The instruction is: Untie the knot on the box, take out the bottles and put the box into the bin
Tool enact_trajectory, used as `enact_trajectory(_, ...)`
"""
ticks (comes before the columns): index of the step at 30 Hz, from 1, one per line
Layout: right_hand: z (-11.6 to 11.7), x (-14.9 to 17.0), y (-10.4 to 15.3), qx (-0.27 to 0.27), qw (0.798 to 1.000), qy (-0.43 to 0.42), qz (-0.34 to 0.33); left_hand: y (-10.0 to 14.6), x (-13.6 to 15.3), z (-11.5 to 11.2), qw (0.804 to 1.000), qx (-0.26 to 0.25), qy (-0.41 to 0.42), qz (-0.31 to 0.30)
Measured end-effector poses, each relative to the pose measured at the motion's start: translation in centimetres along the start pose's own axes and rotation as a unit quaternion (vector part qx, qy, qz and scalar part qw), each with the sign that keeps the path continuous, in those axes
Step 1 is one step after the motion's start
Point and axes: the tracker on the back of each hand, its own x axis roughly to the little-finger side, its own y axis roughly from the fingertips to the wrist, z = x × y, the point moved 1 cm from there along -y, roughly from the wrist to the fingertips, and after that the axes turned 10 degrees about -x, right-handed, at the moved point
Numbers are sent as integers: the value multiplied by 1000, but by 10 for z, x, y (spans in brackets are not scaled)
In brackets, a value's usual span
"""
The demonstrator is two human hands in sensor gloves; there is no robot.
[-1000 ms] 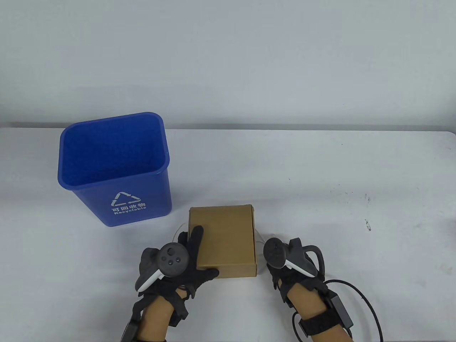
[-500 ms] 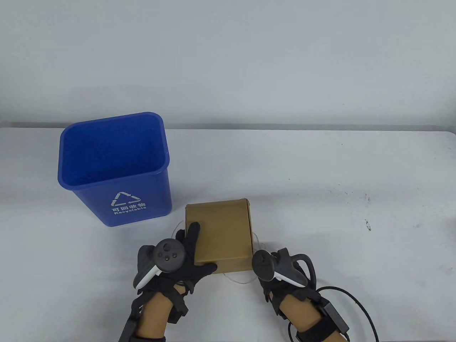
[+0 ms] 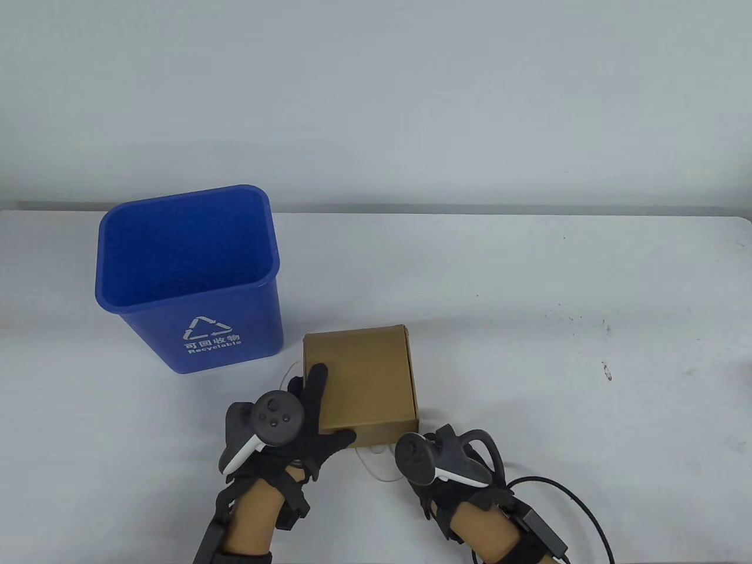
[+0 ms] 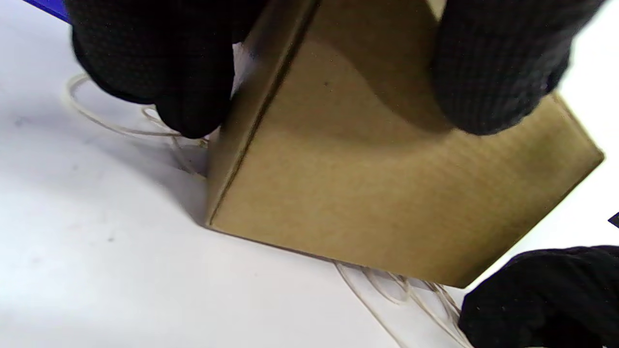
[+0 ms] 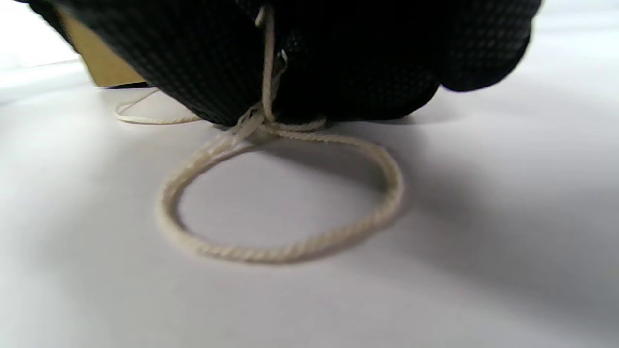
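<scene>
The cardboard box (image 3: 359, 385) lies closed on the white table (image 3: 529, 364), just right of the blue recycling bin (image 3: 194, 282) and near the table's front edge; its plain brown lid bears no print that I can read. The bin stands upright and open, and its front wall carries a white triangle of three arrows above a line of Chinese characters and the word "Recyclable". The left hand (image 3: 294, 437) holds the box at its near left corner: fingers (image 3: 317, 382) stretch along the left edge of the lid while the thumb (image 3: 343, 439) lies across the near edge, and in the left wrist view a fingertip (image 4: 193, 111) presses the box's side wall with the thumb (image 4: 498, 72) on top. A thin cream string (image 5: 285, 241) trails loose on the table from under the box, along its left side and out past its near edge. The right hand (image 3: 437, 470) sits low on the table by the box's near right corner, and the right wrist view shows its fingers (image 5: 338, 63) bunched and pinching that string, a strand running up into the glove while a loop lies flat below.
</scene>
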Motion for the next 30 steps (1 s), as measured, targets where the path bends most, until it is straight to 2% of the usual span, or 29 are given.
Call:
enact_trajectory(18, -2, -49, -17, 41, 996, 46, -70, -2, -1, -2, 1000, -4, 20, -11)
enact_trajectory(30, -4, -68, -24, 47, 992, 42, -109, -2, 0, -2, 998, -11, 49, -28)
